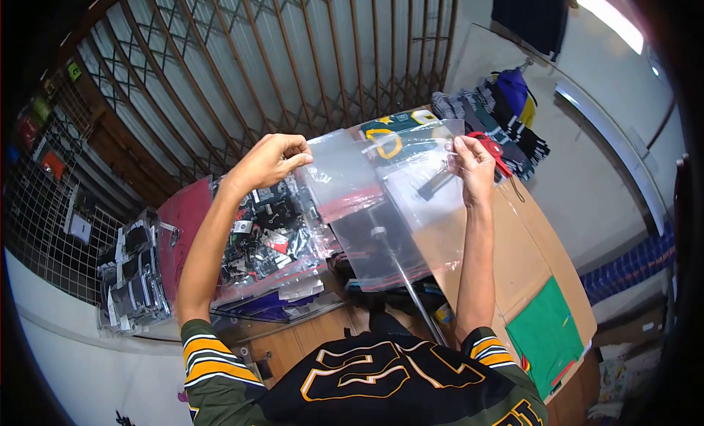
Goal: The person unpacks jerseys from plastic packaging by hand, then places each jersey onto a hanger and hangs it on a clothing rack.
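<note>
A clear plastic bag (359,243) with a red strip along its lower edge is stretched out in front of me. My left hand (275,160) pinches its upper left side between thumb and fingers. At the upper right corner, my right hand (473,166) grips the plastic in a similar pinch. Through the film I see a dark green cloth with yellow markings (396,125), a pale sheet and a metal pole (403,273). Just below my left hand lies a heap of dark items in clear packets (275,232).
A cardboard-brown tabletop (513,228) extends to the right, bearing a bright green cloth (546,331). A red tool (490,149) sits behind my right hand. Striped garments (495,114) are piled at the back right. Packaged goods (139,272) are stacked at the left, before a folding metal gate (293,59).
</note>
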### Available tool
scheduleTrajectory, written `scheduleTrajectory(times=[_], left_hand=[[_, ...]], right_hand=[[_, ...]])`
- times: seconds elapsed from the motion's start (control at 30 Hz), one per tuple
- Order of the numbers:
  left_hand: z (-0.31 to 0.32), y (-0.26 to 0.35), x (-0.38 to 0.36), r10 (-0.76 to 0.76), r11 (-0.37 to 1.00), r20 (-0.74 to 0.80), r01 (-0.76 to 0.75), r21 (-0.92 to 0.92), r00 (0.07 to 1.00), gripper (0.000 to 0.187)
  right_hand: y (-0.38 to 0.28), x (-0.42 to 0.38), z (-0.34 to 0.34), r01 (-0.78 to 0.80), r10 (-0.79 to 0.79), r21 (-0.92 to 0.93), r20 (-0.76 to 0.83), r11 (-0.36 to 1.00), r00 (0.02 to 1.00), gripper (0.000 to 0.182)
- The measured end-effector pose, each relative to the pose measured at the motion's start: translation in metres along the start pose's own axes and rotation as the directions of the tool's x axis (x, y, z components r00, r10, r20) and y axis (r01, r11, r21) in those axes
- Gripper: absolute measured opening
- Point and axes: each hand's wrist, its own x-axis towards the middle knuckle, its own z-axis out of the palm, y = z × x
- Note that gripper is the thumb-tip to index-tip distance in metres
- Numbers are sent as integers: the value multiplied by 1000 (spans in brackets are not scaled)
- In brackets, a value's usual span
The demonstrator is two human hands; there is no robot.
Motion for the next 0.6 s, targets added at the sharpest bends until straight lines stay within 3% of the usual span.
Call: scheduleTrajectory(times=[0.2, 0.27, 0.3, 0.4, 0.47, 0.53, 0.57, 0.6], left_hand=[[8, -80, 48, -183, 966, -142, 151, -210, 973, 9], [8, -106, 72, -178, 975, -144, 154, -161, 973, 6], [16, -136, 89, -93, 988, -186, 67, -142, 978, 4], [23, -180, 126, -38, 998, -214, 45, 31, 976, 17], [33, -211, 149, -139, 990, -208, 139, -17, 968, 21], [46, -248, 166, -109, 989, -243, 130, 69, 964, 23], [51, -263, 175, -154, 982, -231, 175, 74, 961, 27], [59, -283, 181, -170, 978, -231, 192, 76, 958, 27]], right_hand=[[56, 74, 30, -67, 75, -129, 62, 989, 995, 23], [79, 101, 42, -92, 104, -157, 72, 983, 992, 21], [90, 115, 50, -97, 109, -181, 58, 979, 992, 21], [137, 161, 68, -138, 153, -205, 60, 969, 986, 19], [172, 193, 80, -140, 162, -247, 72, 959, 984, 19], [228, 230, 88, -23, 51, -243, 109, 970, 993, 19], [252, 244, 91, -54, 85, -270, 105, 961, 991, 23], [261, 251, 98, -74, 110, -430, 59, 900, 992, 32]])
